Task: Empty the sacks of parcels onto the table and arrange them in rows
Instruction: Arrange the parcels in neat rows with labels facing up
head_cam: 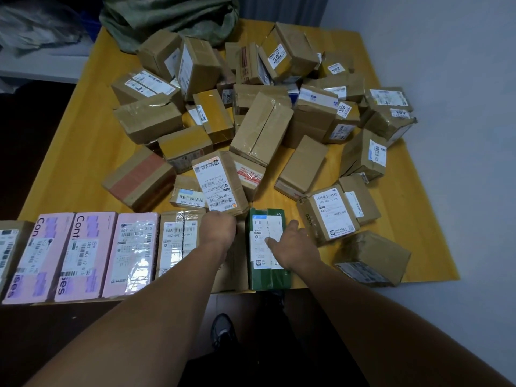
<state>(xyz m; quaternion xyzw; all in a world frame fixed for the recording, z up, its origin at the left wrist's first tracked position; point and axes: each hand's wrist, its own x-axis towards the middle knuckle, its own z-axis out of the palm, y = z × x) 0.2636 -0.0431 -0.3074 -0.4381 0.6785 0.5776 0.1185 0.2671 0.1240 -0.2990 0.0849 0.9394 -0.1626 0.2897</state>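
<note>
The left grip (219, 227) is seen clenched, knuckles up, with its fingers curled round the near end of a tilted brown parcel (220, 182) that bears a long white label and leans on the parcels behind it. The right grip (293, 247) is laid flat and released on a green parcel (268, 275), the thumb pressed on its white label and the fingers spread toward its right side. Between the two grips a plain brown box (236, 263) is partly covered by the left wrist. A row is formed along the near edge of the desk (83, 135): from the left, a brown box cut by the frame (8, 247), three pink cartons (86, 252) side by side, a brown parcel with two labels (178, 241), the plain brown box, then the green parcel. Just right of the green parcel a labelled brown parcel (326, 216) is set askew, and a crumpled brown one (371, 258) lies at the near right corner. A loose heap of brown parcels (259, 127) is spread over the middle and far half of the desk. A slack green sack (167, 18) is slumped at the far edge. A dark shoe (223, 331) is seen on the floor below the near edge.
</note>
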